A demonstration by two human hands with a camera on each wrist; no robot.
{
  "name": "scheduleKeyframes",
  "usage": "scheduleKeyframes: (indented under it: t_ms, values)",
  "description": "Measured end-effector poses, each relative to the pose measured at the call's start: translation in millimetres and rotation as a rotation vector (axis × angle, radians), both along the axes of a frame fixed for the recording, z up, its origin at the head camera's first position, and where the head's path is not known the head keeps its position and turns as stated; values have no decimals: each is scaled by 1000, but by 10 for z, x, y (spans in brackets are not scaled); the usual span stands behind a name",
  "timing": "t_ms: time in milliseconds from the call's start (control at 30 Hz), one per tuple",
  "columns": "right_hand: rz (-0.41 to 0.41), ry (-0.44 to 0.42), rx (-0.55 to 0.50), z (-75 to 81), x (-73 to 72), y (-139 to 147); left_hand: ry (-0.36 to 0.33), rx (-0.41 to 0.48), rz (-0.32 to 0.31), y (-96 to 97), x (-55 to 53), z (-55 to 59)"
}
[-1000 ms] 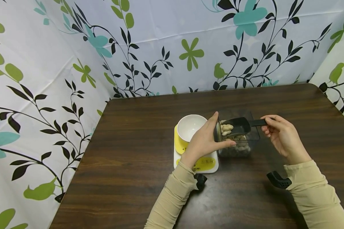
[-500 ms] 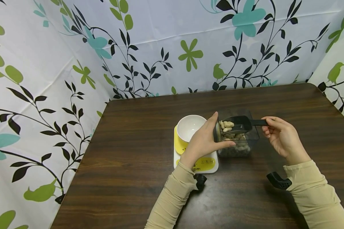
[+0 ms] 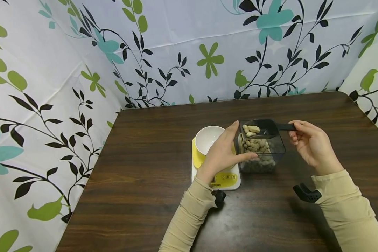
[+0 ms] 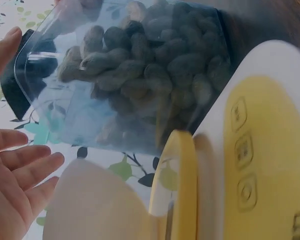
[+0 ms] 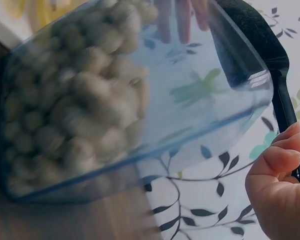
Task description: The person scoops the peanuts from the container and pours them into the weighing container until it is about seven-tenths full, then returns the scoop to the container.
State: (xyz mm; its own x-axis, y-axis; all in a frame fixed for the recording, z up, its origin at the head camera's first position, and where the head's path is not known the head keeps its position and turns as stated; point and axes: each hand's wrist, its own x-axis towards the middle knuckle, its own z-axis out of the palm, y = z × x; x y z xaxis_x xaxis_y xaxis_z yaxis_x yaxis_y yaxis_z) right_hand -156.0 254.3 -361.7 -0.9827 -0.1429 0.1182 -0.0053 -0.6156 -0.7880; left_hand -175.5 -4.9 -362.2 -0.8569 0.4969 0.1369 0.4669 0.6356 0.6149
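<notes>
My right hand (image 3: 313, 145) grips the handle of a black scoop (image 3: 269, 126), whose pan lies level at the top of a clear plastic container (image 3: 279, 148). A few unshelled peanuts (image 3: 251, 131) sit in the pan. Many more peanuts (image 5: 85, 100) fill the lower part of the container, as the right wrist view shows. My left hand (image 3: 218, 154) rests at the container's left side, thumb stretched along the near rim and fingers straight. In the left wrist view, these fingers (image 4: 40, 167) are spread, and the dark scoop (image 4: 12, 85) shows beyond the thumb.
Left of the container stands a white and yellow kitchen scale (image 3: 236, 180) with a white bowl (image 3: 209, 134) on it, partly behind my left hand. The brown wooden table (image 3: 145, 175) meets a leaf-patterned curtain (image 3: 176, 35) at its back and left.
My right hand has raised the scoop and moved it slightly toward the back, so more peanuts show below it. The left hand stays at the container.
</notes>
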Motion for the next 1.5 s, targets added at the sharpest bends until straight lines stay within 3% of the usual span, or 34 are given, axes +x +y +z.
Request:
scheduleKeyframes:
  t_ms: [200,533,833,1067,1500]
  values:
    - [-3,11,39,154,-93,-134,79,-12,36,-145,-48,13]
    - [64,-21,69,302,-213,-348,201,14,145,-451,-132,-15]
    - [51,-88,292,327,-320,-507,112,-15,224,-613,-136,-153]
    - [46,-94,458,302,-368,-600,78,-49,220,-651,-148,-207]
    - [44,-122,602,271,-411,-641,40,-90,199,-670,-175,-242]
